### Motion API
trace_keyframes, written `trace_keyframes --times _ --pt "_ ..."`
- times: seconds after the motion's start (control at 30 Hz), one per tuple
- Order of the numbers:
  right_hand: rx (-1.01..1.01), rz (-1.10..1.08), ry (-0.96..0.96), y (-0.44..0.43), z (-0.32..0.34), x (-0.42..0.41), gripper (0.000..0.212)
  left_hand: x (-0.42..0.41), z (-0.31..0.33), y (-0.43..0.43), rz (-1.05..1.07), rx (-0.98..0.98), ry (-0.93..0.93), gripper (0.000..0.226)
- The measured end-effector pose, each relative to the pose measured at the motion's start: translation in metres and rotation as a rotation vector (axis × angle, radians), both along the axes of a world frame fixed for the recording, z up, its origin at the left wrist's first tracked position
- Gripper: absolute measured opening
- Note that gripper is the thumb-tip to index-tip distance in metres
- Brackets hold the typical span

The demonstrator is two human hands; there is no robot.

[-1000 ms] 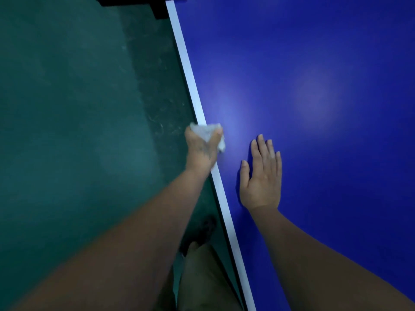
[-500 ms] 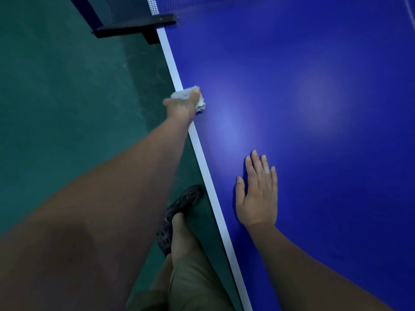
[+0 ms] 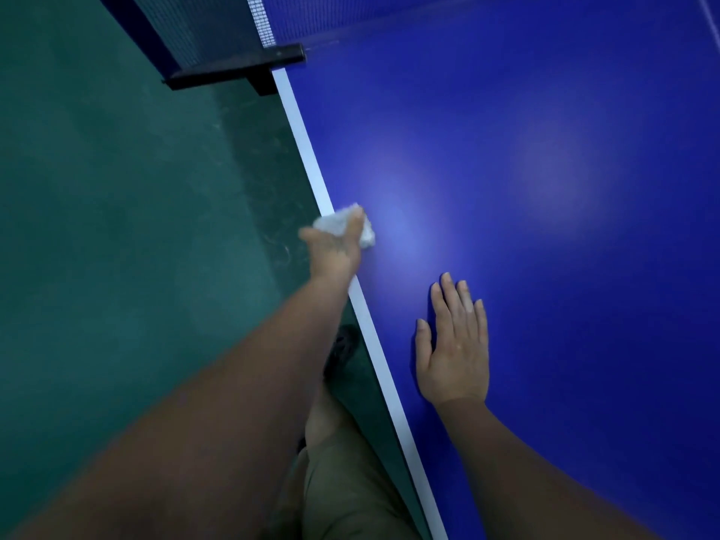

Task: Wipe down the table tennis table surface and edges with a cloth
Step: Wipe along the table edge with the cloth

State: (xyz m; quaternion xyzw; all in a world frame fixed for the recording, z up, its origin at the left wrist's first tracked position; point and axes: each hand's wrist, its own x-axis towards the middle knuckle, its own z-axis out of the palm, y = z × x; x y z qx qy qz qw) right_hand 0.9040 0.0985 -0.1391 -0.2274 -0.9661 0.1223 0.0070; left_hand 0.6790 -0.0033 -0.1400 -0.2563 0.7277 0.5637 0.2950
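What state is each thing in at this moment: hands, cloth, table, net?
left hand: grips the cloth at the side edge of the table.
cloth: bunched, lying over the white edge line.
right hand: flat, fingers straight, resting on the table.
net: mounted, held by a black clamp at the table's edge.

no readable text, labels, numbers, signs

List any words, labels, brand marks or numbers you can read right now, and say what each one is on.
None can be read in this view.
The blue table tennis table, its white edge line, the net, the black net clamp and the cloth gripped by the left hand show no print.
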Motion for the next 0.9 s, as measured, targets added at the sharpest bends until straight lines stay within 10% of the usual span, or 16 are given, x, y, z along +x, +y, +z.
trace_keyframes --times 0.27,0.47,0.9 --pt "-0.033 0.013 0.016 0.001 0.0 0.0 0.057 -0.014 0.017 -0.003 -0.013 -0.101 0.219 0.087" --pt "-0.052 0.02 -0.014 0.003 0.001 -0.001 0.057 0.069 0.012 -0.008 -0.05 -0.068 -0.023 0.071" --pt "-0.264 -0.024 0.145 0.015 0.033 -0.099 0.04 -0.095 0.01 0.007 -0.033 -0.121 -0.028 0.081"
